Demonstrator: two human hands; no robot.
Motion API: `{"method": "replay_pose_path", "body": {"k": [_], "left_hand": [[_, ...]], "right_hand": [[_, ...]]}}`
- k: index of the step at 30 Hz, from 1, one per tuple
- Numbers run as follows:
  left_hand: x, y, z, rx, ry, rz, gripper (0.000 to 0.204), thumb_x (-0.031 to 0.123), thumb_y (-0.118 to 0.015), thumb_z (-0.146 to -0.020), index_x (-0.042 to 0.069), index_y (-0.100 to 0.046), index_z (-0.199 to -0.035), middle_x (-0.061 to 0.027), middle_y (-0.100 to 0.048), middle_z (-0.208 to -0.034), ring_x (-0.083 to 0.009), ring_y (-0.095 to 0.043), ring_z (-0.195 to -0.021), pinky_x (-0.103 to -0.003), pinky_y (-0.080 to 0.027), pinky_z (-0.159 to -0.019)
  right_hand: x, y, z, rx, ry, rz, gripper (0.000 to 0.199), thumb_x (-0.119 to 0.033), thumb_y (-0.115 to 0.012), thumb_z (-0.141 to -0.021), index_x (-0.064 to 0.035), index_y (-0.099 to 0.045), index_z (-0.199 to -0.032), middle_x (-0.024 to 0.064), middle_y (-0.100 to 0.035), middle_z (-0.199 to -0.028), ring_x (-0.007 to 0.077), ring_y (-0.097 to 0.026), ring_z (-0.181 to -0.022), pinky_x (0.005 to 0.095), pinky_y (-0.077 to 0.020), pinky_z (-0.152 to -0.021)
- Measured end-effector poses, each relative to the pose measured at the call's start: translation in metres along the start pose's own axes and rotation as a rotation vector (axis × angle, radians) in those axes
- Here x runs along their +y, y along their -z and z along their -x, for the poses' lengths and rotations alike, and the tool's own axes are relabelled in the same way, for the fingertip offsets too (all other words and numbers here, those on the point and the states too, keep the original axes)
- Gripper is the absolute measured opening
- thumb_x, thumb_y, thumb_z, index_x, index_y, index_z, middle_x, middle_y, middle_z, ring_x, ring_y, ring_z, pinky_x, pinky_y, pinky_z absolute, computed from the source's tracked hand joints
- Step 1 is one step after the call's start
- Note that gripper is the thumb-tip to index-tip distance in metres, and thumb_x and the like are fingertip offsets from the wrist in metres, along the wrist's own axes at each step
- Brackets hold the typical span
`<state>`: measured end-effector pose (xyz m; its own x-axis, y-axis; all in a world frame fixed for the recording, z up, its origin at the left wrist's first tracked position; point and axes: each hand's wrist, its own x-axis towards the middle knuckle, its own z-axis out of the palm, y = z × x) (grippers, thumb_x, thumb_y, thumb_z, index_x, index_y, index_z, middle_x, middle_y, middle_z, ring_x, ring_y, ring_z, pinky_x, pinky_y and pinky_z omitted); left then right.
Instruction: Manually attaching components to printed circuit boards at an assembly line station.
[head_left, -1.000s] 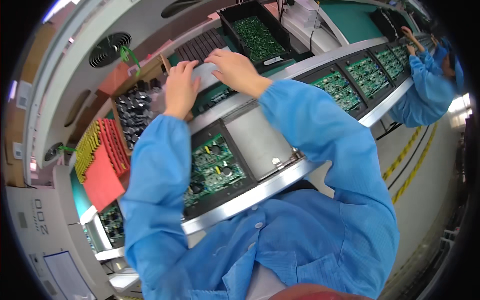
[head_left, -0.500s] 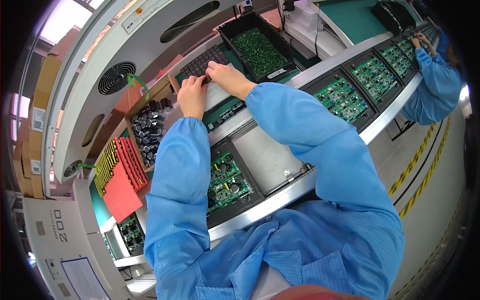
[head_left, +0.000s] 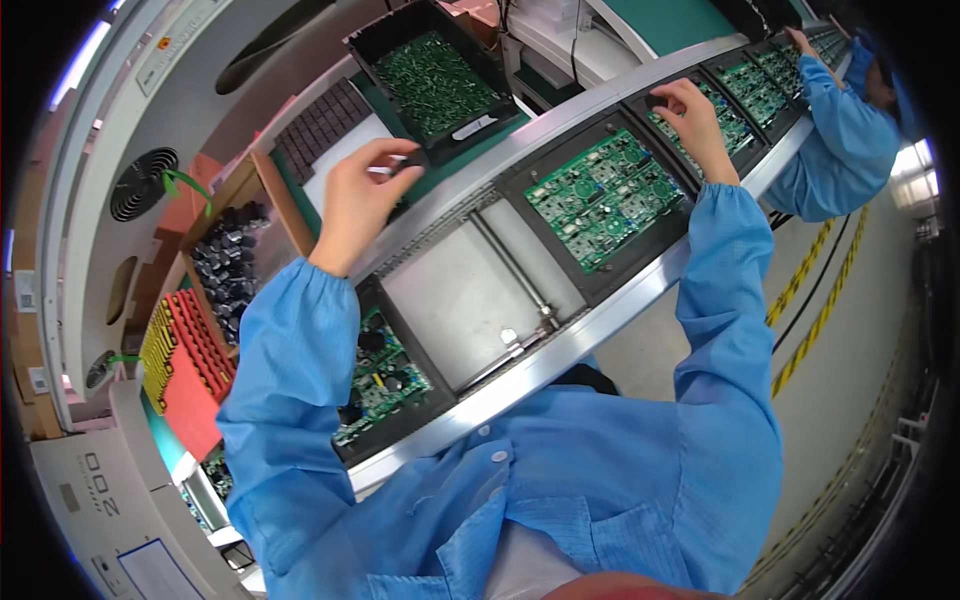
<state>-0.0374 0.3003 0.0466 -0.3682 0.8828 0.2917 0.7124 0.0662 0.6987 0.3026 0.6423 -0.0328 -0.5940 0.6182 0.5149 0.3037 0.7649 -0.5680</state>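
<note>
Your left hand [head_left: 358, 200] has its grip pinched on a small black part [head_left: 408, 163]. Your right hand [head_left: 697, 115] presses another black part [head_left: 657, 101] onto the green circuit board [head_left: 604, 195].

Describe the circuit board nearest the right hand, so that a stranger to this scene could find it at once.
Follow the conveyor rail that runs across the picture in front of the person. Several black carriers ride on it; the board lies in the one just right of the bare grey plate. It is the largest green board in plain view, and the right hand rests at its far corner.
</note>
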Motion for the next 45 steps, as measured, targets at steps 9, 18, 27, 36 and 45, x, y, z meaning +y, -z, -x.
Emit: {"method": "replay_pose_path", "body": {"k": [9,18,27,36,45], "left_hand": [[0.025,-0.133,-0.054,-0.399,-0.062,0.002,0.029,0.014,-0.077,-0.080,0.007,-0.073,-0.108,-0.0090,-0.072,-0.097,-0.0207,-0.066,-0.084,-0.032,-0.055,-0.081],[0.034,-0.188,-0.096,-0.463,-0.107,-0.233,0.031,0.010,-0.076,-0.074,0.002,-0.074,-0.104,-0.0165,-0.075,-0.098,-0.0299,-0.073,-0.094,-0.038,-0.058,-0.086],[0.041,-0.202,-0.090,-0.481,-0.182,-0.384,0.021,0.010,-0.075,-0.077,0.007,-0.074,-0.098,-0.0162,-0.073,-0.096,-0.0356,-0.072,-0.094,-0.046,-0.059,-0.080],[0.060,-0.207,-0.085,-0.503,-0.255,-0.537,0.021,-0.002,-0.064,-0.082,0.002,-0.071,-0.101,-0.0184,-0.073,-0.100,-0.0380,-0.072,-0.098,-0.047,-0.060,-0.081],[0.065,-0.185,-0.083,-0.412,-0.196,-0.323,0.020,0.012,-0.080,-0.079,0.003,-0.073,-0.096,-0.0156,-0.073,-0.090,-0.0308,-0.073,-0.080,-0.041,-0.059,-0.075]], "right_hand": [[0.023,-0.027,0.004,-0.219,0.035,0.001,0.029,0.003,-0.075,-0.080,-0.0052,-0.072,-0.107,0.0040,-0.059,-0.098,0.0174,-0.059,-0.080,0.0295,-0.0505,-0.074],[0.008,-0.023,0.003,-0.366,0.059,0.048,0.024,0.000,-0.073,-0.084,-0.0053,-0.072,-0.108,0.0074,-0.060,-0.104,0.0264,-0.064,-0.094,0.0358,-0.0539,-0.082],[0.001,-0.022,0.008,-0.290,0.112,0.019,0.033,0.005,-0.075,-0.079,-0.0041,-0.072,-0.110,0.0051,-0.060,-0.098,0.0169,-0.061,-0.081,0.0295,-0.0511,-0.075],[0.011,0.005,0.062,-0.153,-0.163,-0.248,0.025,0.008,-0.075,-0.079,0.0021,-0.073,-0.103,0.0081,-0.072,-0.108,0.0141,-0.068,-0.091,0.0248,-0.0542,-0.080],[0.008,0.009,0.068,-0.260,-0.201,-0.235,0.018,0.006,-0.069,-0.084,0.0035,-0.074,-0.101,0.0095,-0.073,-0.112,0.0195,-0.068,-0.102,0.0267,-0.0527,-0.088]]}}
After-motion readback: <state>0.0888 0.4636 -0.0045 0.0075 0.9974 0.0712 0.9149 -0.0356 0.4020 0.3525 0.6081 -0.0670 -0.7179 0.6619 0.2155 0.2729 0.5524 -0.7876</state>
